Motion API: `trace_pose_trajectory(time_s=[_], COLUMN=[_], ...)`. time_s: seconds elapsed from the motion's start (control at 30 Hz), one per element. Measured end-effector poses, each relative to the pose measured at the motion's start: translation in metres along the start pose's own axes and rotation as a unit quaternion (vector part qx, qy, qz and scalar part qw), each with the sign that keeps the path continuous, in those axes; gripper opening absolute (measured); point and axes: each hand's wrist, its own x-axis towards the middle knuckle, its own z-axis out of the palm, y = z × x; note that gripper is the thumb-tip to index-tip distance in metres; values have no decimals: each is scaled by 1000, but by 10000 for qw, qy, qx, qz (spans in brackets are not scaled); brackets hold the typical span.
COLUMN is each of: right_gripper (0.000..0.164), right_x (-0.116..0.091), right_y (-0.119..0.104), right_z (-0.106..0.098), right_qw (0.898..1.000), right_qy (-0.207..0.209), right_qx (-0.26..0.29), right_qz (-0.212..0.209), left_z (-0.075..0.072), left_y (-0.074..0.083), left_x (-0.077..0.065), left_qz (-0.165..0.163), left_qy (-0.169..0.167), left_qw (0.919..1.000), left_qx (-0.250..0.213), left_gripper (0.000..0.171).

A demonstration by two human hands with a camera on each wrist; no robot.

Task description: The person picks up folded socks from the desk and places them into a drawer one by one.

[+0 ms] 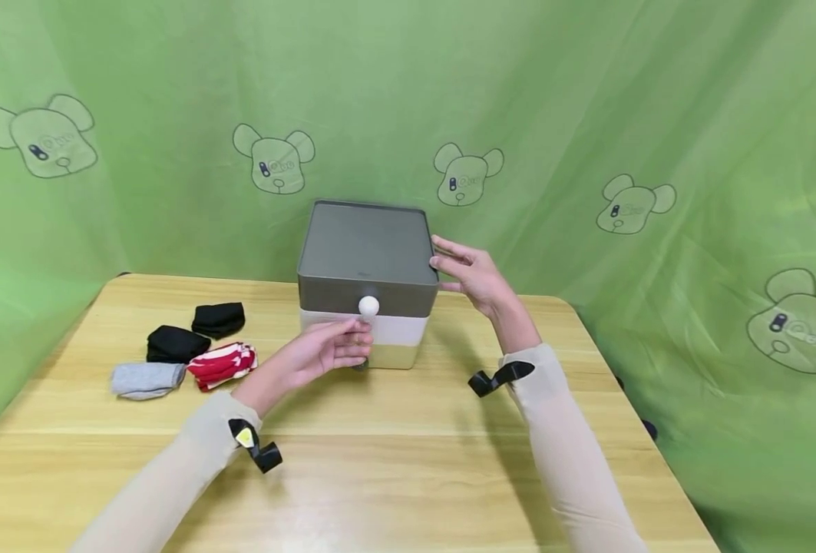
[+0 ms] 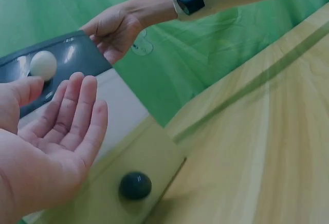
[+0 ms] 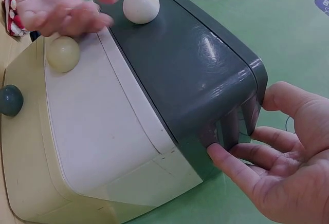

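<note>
The box [image 1: 368,242] has a hand at its front and another at its right side. The left hand [image 1: 328,352] has its palm up and its fingers loosely bent, holding nothing; its thumb ends just short of the white knob [image 1: 369,306]. The right hand [image 1: 473,276] is spread, thumb by the top rim, fingertips against the side of the dark grey top drawer [image 3: 180,54]; it grips nothing.

Below that come a white drawer [image 3: 103,116] with a cream knob [image 3: 62,54], then a pale yellow drawer [image 3: 28,136] with a dark knob [image 2: 135,185]. All three drawers sit closed, one above another. The box stands near the far edge of the surface [image 1: 408,476], about midway across.

Left of it lie four folded cloths: one black [image 1: 218,319], a second black [image 1: 176,345] nearer, one red and white [image 1: 222,365], and one light grey [image 1: 147,381] farthest left. Both arms wear cream sleeves [image 1: 573,461] with black mounts [image 1: 500,378] at the wrists. A green curtain [image 1: 380,77] printed with bear heads hangs behind.
</note>
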Motion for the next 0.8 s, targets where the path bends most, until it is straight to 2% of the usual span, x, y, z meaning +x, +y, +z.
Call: trace_pose_trajectory(time_s=[0.17, 0.3, 0.43, 0.63, 0.8], right_gripper=[60, 60, 60, 60, 59], right_x=[-2, -2, -2, -2, -1], right_y=[0, -1, -1, -1, 0], right_z=[-1, -2, -2, -1, 0], right_qw=[10000, 10000, 10000, 10000, 10000], right_qy=[-40, -31, -12, 9, 5], right_qx=[-55, -51, 16, -4, 36], right_qz=[0, -11, -25, -9, -16], left_z=[-8, -9, -8, -6, -6], left_y=[-11, -20, -24, -27, -27], left_x=[-9, -11, -7, 2, 6], left_qz=[-560, -848, -826, -705, -676], left_qy=[545, 793, 718, 448, 449], left_qw=[9964, 9919, 9935, 9962, 9955], left_qx=[342, 516, 300, -259, -491], left_gripper=[26, 36, 47, 36, 30])
